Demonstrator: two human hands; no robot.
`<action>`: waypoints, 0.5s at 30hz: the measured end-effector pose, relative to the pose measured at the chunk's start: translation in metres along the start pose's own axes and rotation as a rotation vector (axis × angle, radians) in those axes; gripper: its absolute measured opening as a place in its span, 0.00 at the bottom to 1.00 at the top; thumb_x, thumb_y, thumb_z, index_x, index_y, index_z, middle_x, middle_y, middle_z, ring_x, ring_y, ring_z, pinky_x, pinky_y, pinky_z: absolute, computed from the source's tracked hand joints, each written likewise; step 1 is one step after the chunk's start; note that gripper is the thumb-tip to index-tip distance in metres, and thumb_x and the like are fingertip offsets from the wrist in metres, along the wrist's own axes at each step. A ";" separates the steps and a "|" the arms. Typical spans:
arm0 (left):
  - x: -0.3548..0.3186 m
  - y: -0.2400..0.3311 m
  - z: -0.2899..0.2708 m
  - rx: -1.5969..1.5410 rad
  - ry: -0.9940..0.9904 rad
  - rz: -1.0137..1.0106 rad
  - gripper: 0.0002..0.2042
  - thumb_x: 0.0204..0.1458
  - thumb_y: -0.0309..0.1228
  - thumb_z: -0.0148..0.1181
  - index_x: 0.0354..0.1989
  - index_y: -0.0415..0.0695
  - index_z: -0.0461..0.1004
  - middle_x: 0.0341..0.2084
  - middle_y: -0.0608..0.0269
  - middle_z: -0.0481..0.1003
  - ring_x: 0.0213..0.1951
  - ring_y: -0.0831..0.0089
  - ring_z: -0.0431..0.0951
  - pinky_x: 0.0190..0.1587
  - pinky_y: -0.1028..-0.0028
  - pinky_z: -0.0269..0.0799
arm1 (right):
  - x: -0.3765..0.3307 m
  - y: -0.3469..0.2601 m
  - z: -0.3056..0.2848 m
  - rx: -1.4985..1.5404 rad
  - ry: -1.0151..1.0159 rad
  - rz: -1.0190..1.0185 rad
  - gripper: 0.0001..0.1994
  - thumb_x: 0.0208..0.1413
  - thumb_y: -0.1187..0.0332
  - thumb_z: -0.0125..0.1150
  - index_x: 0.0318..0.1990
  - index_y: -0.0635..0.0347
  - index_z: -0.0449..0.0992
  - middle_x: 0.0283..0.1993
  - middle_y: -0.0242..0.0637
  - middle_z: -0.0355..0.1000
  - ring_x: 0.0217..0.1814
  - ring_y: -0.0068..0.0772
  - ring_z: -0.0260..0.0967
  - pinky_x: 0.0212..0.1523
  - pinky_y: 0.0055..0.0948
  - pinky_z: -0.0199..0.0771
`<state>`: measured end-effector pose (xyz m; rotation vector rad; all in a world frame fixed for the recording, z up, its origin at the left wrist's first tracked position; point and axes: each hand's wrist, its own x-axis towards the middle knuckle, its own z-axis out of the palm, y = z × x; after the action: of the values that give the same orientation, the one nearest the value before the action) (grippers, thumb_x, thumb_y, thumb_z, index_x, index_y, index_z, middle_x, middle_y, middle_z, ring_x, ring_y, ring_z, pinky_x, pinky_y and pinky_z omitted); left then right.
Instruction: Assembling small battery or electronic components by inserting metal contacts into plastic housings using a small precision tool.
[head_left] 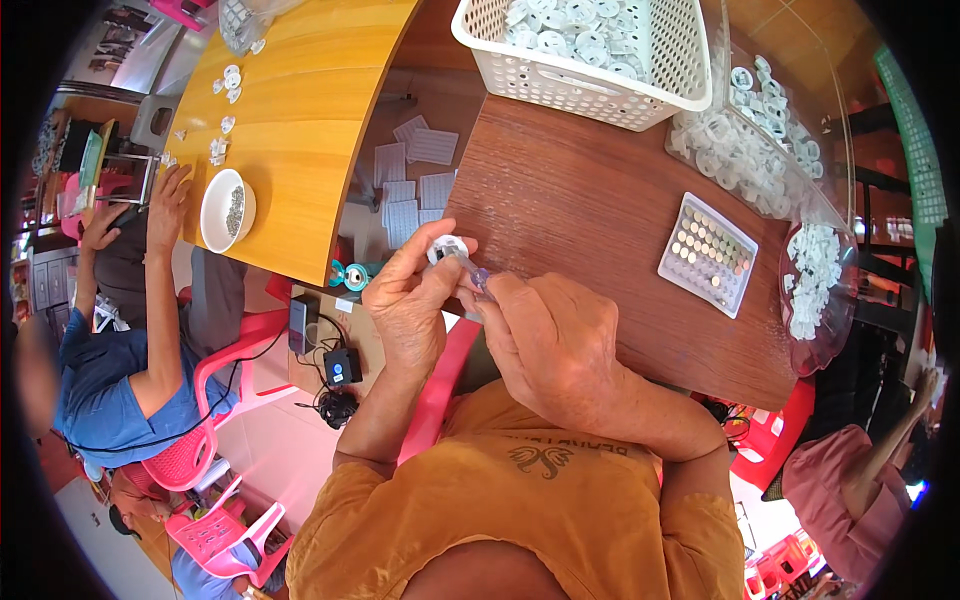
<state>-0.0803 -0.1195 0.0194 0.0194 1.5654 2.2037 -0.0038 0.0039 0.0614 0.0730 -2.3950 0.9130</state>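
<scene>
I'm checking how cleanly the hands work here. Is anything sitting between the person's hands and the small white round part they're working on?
Nothing visible does. The left hand already pinches the small white round part in its fingertips, and the right hand meets it holding a thin clear tool. The grid tray and white basket lie farther off on the table.

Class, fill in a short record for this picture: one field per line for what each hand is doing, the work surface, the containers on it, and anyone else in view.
Left hand: left hand pinches a small white round part in its fingers
Right hand: right hand holds a thin clear tool against that part
Surface: dark wooden table
Containers: white basket of white parts; small tray of little round pieces; clear dish of white parts
Others: a person in blue at the yellow table
</scene>
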 end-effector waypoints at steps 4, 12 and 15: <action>0.004 -0.003 -0.001 0.112 -0.014 0.060 0.19 0.50 0.14 0.50 0.53 0.34 0.67 0.31 0.51 0.76 0.20 0.77 0.75 0.18 0.81 0.70 | -0.001 0.005 -0.002 0.038 -0.011 0.018 0.12 0.42 0.80 0.62 0.36 0.68 0.69 0.20 0.39 0.64 0.18 0.38 0.64 0.17 0.33 0.63; 0.012 0.010 -0.004 0.044 -0.206 -0.068 0.20 0.50 0.15 0.51 0.54 0.34 0.67 0.26 0.53 0.76 0.16 0.76 0.74 0.16 0.83 0.66 | 0.006 0.011 -0.015 0.099 -0.026 0.080 0.10 0.42 0.81 0.62 0.34 0.67 0.71 0.21 0.40 0.66 0.18 0.39 0.65 0.17 0.33 0.63; 0.012 0.012 -0.004 0.122 -0.237 -0.121 0.19 0.51 0.17 0.49 0.54 0.34 0.67 0.25 0.54 0.76 0.17 0.77 0.73 0.16 0.82 0.66 | 0.004 0.014 -0.017 0.113 -0.042 0.086 0.09 0.43 0.82 0.62 0.34 0.67 0.71 0.21 0.41 0.66 0.18 0.39 0.65 0.17 0.33 0.63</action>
<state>-0.0962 -0.1219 0.0255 0.2089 1.5240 1.9327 -0.0023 0.0256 0.0653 0.0326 -2.3989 1.0965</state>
